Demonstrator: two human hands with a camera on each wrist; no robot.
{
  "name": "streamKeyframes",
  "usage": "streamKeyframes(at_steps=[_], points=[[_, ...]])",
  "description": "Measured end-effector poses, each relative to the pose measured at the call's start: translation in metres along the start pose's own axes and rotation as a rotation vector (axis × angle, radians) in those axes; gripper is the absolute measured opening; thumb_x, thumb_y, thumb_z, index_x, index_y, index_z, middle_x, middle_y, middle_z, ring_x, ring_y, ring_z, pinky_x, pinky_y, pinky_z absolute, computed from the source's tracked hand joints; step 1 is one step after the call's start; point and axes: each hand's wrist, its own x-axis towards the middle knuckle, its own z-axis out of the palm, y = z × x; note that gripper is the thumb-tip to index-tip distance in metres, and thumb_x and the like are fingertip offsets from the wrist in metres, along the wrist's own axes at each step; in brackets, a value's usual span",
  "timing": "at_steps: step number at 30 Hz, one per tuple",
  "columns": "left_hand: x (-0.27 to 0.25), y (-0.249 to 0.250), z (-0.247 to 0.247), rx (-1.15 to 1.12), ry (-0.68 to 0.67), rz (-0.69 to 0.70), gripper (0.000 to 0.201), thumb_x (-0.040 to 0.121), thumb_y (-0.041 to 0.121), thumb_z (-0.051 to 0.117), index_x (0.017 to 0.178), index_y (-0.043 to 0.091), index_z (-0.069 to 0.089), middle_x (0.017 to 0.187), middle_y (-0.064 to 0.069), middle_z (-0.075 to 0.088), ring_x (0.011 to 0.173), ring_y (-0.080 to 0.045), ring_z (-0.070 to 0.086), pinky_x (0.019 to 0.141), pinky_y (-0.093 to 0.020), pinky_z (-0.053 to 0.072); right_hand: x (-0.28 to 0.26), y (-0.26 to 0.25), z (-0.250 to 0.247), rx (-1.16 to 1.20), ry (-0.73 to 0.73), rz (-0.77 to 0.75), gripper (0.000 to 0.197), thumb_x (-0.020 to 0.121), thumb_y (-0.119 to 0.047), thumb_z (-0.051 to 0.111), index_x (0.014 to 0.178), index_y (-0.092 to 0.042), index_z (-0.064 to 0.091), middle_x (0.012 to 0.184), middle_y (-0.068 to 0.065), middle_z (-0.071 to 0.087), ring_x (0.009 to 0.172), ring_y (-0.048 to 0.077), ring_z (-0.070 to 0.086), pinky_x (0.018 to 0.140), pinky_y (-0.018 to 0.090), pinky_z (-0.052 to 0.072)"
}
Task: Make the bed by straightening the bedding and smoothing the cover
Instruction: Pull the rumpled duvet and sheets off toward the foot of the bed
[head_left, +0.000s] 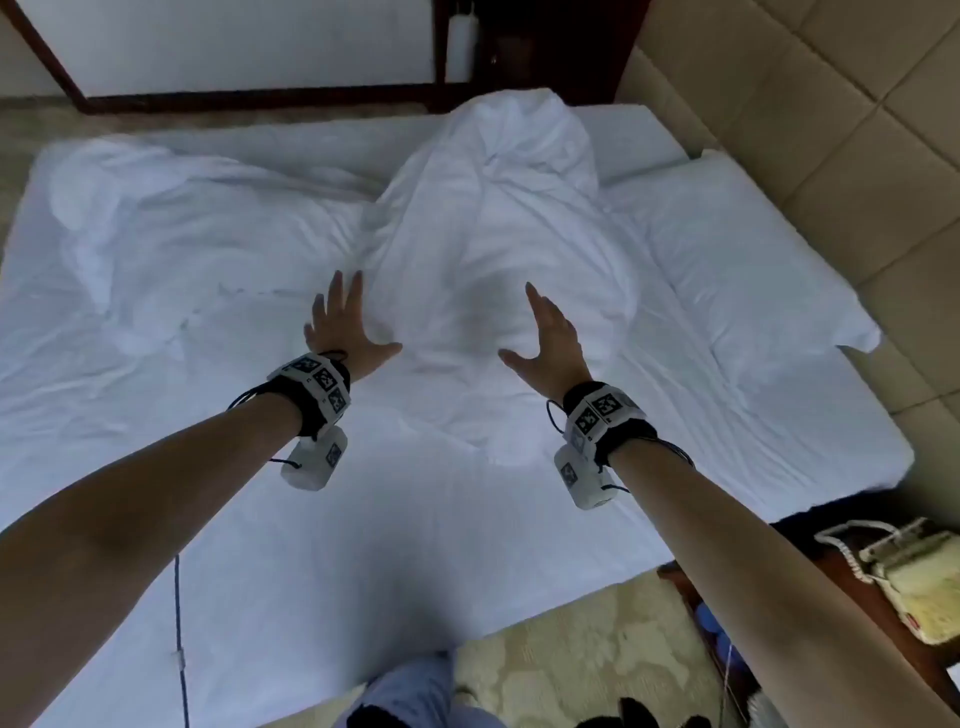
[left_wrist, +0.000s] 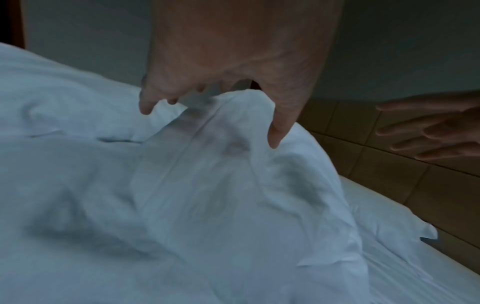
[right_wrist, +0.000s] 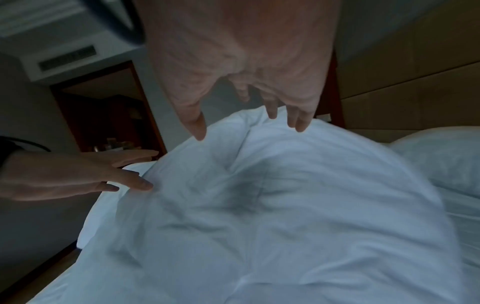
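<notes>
A white duvet cover (head_left: 488, 218) lies bunched in a tall crumpled ridge across the middle of the bed, and it also fills the left wrist view (left_wrist: 207, 195) and the right wrist view (right_wrist: 272, 205). My left hand (head_left: 343, 325) is spread with straight fingers at the ridge's left flank. My right hand (head_left: 548, 338) is spread the same way at its right flank. Both hands (left_wrist: 215, 98) (right_wrist: 249, 115) hold nothing, and the ridge sits between them. A white pillow (head_left: 737, 249) lies flat at the right, by the headboard.
A padded beige headboard (head_left: 810, 104) runs along the right. A nightstand with a cream telephone (head_left: 914, 582) stands at the lower right. Dark wooden furniture (head_left: 519, 47) and a white bottle (head_left: 461, 41) sit beyond the bed's far side. Patterned carpet (head_left: 571, 654) lies below the near edge.
</notes>
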Motion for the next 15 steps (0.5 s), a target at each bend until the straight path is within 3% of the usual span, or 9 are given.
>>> streamKeyframes(at_steps=[5, 9, 12, 15], points=[[0.017, -0.033, 0.016, -0.147, -0.092, -0.1, 0.126, 0.068, 0.044, 0.08, 0.151, 0.018, -0.011, 0.16, -0.003, -0.003, 0.146, -0.032, 0.011, 0.117, -0.05, 0.02, 0.033, -0.015, 0.041, -0.091, -0.078, -0.075, 0.095, 0.081, -0.028, 0.067, 0.152, -0.032, 0.004, 0.16, 0.007, 0.007, 0.145, 0.03, 0.014, 0.113, 0.045, 0.025], [0.017, -0.054, 0.022, -0.273, -0.19, -0.13, 0.115, 0.077, 0.03, 0.076, 0.151, 0.013, -0.01, 0.159, -0.008, 0.009, 0.145, -0.026, 0.02, 0.117, -0.038, 0.023, 0.049, -0.02, 0.067, -0.116, -0.135, -0.131, 0.099, 0.08, -0.02, 0.068, 0.151, -0.036, 0.001, 0.16, 0.004, -0.004, 0.146, 0.032, 0.01, 0.115, 0.048, 0.028], [0.018, -0.063, 0.02, -0.303, -0.129, -0.118, 0.082, 0.082, 0.023, 0.071, 0.148, 0.014, 0.023, 0.147, -0.011, 0.04, 0.133, -0.03, 0.04, 0.107, -0.037, 0.036, 0.057, -0.031, 0.074, -0.119, -0.122, -0.22, 0.1, 0.079, -0.011, 0.067, 0.151, -0.034, 0.002, 0.16, 0.007, -0.007, 0.147, 0.032, 0.01, 0.115, 0.047, 0.029], [0.014, -0.057, 0.009, -0.313, -0.093, -0.051, 0.046, 0.084, 0.014, 0.068, 0.127, 0.006, 0.053, 0.116, -0.009, 0.06, 0.114, -0.028, 0.054, 0.087, -0.028, 0.04, 0.059, -0.044, 0.068, -0.149, -0.027, -0.383, 0.099, 0.076, -0.001, 0.067, 0.152, -0.028, 0.009, 0.16, 0.011, -0.004, 0.147, 0.032, 0.012, 0.114, 0.047, 0.032]])
